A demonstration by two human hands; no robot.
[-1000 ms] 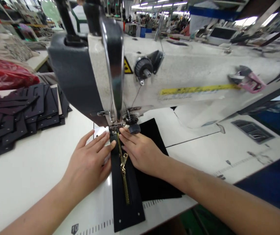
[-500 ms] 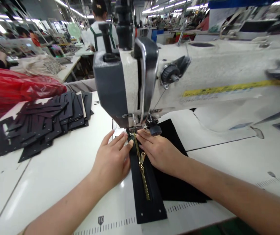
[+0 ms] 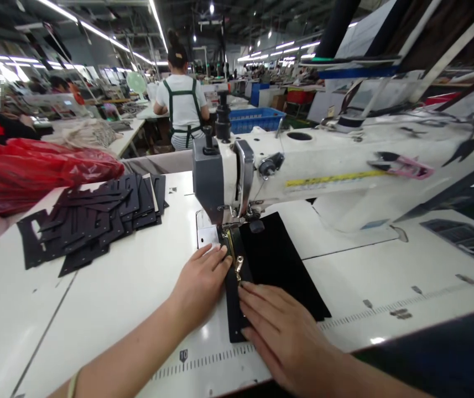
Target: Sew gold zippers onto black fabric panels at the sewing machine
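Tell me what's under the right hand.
The right hand overlaps the black zippered strip, whose near-left corner shows, and black panel. Its fingers hide part of the gold zipper below the pull; whatever lies beneath the palm is covered.

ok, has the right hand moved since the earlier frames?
Yes. Against the sewing machine, the right hand has moved back toward the wearer: from beside the needle area to the near side of the gold zipper pull.

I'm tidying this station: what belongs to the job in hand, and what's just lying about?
In the job, apparently:
zippered strip, under left hand and right hand
sewing machine
black fabric, dark cut pieces

Seemingly lying about:
pink-handled snips
red plastic bag
blue crate
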